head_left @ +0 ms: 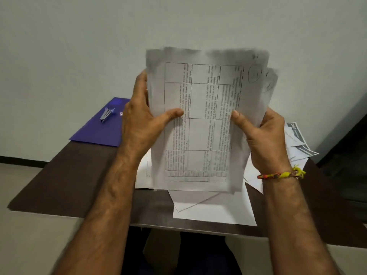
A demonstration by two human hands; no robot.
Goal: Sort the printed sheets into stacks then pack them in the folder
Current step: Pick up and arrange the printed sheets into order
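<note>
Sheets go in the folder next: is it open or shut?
Shut: the folder lies flat, cover down, a stapler resting on top.

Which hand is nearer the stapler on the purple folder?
Left. The left hand holds the sheets just right of the stapler; the right hand grips their far edge, farther away.

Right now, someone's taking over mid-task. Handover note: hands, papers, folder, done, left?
Left hand and right hand both grip one bundle of printed sheets, held upright above the table.
More loose sheets lie scattered on the table beneath and to the right.
Purple folder lies shut at far left, a stapler on it.
No finished stacks visible; nothing packed.
Left: finish sorting, move stapler, pack folder.
</note>
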